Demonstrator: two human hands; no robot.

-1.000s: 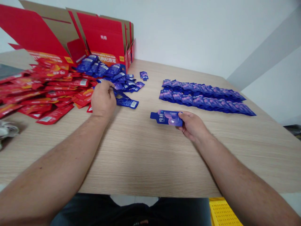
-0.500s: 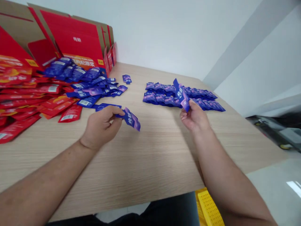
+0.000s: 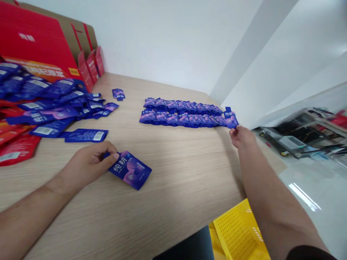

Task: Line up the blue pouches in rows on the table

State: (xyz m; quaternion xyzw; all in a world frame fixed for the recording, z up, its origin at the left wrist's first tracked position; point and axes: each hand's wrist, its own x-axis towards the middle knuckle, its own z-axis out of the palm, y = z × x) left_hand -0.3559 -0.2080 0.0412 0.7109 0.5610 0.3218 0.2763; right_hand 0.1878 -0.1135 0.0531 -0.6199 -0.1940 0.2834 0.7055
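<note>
Body of the worker, located by the pale wood-grained tabletop (image 3: 176, 206). Over its left part: the bare left hand (image 3: 92, 160), an oval nail visible on the thumb, and the bare left forearm (image 3: 35, 213). Toward its right edge: the bare right hand (image 3: 242, 136); the bare right forearm (image 3: 267, 187) broadens away from the wrist. Outside its near edge: a black cloth sleeve (image 3: 309, 253) with curved hem, on the right arm, and a dark cloth trouser leg (image 3: 187, 247).
</note>
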